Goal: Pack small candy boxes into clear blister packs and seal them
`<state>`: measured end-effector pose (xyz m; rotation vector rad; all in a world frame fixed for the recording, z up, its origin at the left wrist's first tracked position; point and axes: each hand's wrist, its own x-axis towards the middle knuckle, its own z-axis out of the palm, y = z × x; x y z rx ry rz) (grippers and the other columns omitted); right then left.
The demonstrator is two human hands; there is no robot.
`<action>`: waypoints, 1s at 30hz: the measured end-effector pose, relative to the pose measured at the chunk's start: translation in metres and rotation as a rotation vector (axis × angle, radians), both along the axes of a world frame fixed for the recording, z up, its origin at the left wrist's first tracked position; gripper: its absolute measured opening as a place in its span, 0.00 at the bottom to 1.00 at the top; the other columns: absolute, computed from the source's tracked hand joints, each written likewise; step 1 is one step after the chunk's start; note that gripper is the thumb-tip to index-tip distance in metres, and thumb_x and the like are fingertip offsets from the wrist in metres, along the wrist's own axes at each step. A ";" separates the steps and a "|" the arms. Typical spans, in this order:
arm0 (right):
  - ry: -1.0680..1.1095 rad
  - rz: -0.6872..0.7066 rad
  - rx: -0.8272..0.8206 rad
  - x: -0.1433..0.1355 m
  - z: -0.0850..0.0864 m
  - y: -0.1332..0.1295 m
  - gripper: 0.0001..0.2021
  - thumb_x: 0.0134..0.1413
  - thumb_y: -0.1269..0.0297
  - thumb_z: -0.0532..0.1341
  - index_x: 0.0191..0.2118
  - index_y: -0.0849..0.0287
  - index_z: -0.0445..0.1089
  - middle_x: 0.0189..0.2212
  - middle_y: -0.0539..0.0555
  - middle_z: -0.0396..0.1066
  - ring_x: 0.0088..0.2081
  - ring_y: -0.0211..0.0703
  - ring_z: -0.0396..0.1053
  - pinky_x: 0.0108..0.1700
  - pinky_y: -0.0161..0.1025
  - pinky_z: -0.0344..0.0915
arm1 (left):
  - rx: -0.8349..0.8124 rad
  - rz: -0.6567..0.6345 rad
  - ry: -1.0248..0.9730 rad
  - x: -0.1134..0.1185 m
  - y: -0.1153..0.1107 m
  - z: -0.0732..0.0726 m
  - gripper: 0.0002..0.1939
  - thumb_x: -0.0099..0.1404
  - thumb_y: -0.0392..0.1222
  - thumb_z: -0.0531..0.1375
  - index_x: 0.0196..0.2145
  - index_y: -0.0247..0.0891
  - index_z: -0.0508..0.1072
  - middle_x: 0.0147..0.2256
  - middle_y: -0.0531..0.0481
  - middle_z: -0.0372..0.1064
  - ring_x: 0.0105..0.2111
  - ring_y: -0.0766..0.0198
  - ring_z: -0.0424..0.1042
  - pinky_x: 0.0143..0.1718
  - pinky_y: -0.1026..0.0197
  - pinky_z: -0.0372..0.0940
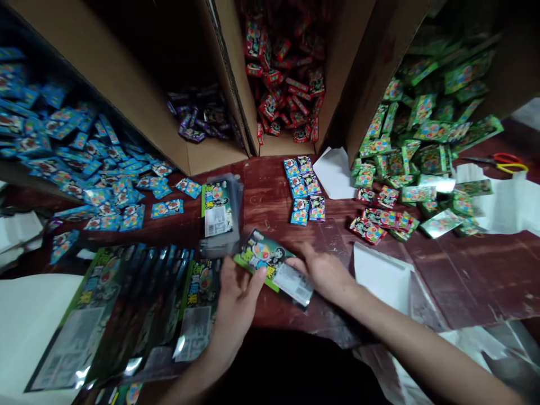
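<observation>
Near the front of the table, both of my hands hold a dark green printed plastic packet, tilted so that its right end is lower. My left hand grips its left end, thumb across the front. At the right end, the fingers of my right hand close on the upper edge. Whether anything is inside the packet I cannot tell. Just behind lies a stack of similar flat packets with clear edges. A row of overlapping packets lies left of my left hand. Small blue and purple boxes stand in two columns farther back.
Cardboard cartons hold purple boxes, red boxes and green boxes. Blue boxes spill out at left. Red boxes lie at right, near white paper. Scissors lie at far right.
</observation>
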<state>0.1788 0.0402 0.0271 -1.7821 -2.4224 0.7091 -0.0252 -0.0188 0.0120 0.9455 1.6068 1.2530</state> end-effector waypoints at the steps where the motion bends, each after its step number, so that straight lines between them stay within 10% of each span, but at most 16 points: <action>1: 0.028 0.032 0.071 0.014 0.004 0.015 0.26 0.70 0.44 0.48 0.59 0.59 0.64 0.47 0.63 0.78 0.48 0.55 0.76 0.47 0.46 0.71 | 0.053 -0.014 0.171 -0.007 -0.005 0.009 0.44 0.63 0.49 0.68 0.70 0.48 0.50 0.71 0.42 0.47 0.69 0.47 0.53 0.67 0.46 0.56; 3: 0.048 0.083 0.261 0.042 0.007 0.049 0.32 0.67 0.40 0.51 0.62 0.61 0.62 0.60 0.67 0.68 0.59 0.60 0.67 0.59 0.53 0.64 | 0.144 -0.248 0.525 -0.014 -0.007 0.029 0.48 0.63 0.47 0.68 0.71 0.53 0.44 0.74 0.48 0.37 0.72 0.49 0.42 0.71 0.45 0.48; 7: -0.013 0.229 0.291 0.069 -0.008 0.111 0.37 0.60 0.39 0.59 0.66 0.60 0.59 0.65 0.67 0.59 0.63 0.67 0.58 0.61 0.62 0.60 | 0.266 -1.124 0.916 0.006 0.026 0.044 0.48 0.59 0.46 0.70 0.70 0.52 0.52 0.74 0.48 0.38 0.73 0.47 0.40 0.71 0.43 0.46; 9: -0.013 0.276 0.259 0.068 -0.018 0.126 0.36 0.59 0.39 0.60 0.64 0.58 0.61 0.63 0.67 0.60 0.61 0.68 0.59 0.59 0.63 0.61 | 0.288 -1.263 1.029 0.024 0.052 0.037 0.49 0.55 0.49 0.73 0.69 0.46 0.56 0.72 0.43 0.47 0.71 0.43 0.45 0.70 0.39 0.44; 14: 0.030 0.313 0.266 0.059 -0.032 0.127 0.38 0.57 0.35 0.59 0.63 0.57 0.62 0.64 0.66 0.58 0.59 0.67 0.61 0.58 0.62 0.62 | 0.199 -1.166 1.208 0.042 0.071 0.017 0.47 0.54 0.52 0.71 0.66 0.37 0.60 0.60 0.39 0.65 0.57 0.43 0.65 0.57 0.42 0.61; 25: 0.418 0.464 0.309 0.070 -0.047 0.103 0.32 0.57 0.52 0.66 0.62 0.59 0.59 0.59 0.65 0.61 0.62 0.59 0.59 0.63 0.56 0.61 | -0.141 -0.553 1.231 0.018 0.007 0.007 0.45 0.55 0.59 0.68 0.63 0.34 0.60 0.56 0.37 0.64 0.53 0.41 0.64 0.54 0.42 0.63; 30: 0.459 0.577 0.201 0.089 -0.041 0.067 0.35 0.56 0.53 0.68 0.64 0.54 0.55 0.59 0.64 0.63 0.61 0.60 0.61 0.62 0.60 0.60 | -0.096 -0.583 1.210 0.014 0.010 0.002 0.45 0.54 0.58 0.69 0.63 0.36 0.60 0.56 0.38 0.64 0.53 0.41 0.64 0.54 0.42 0.62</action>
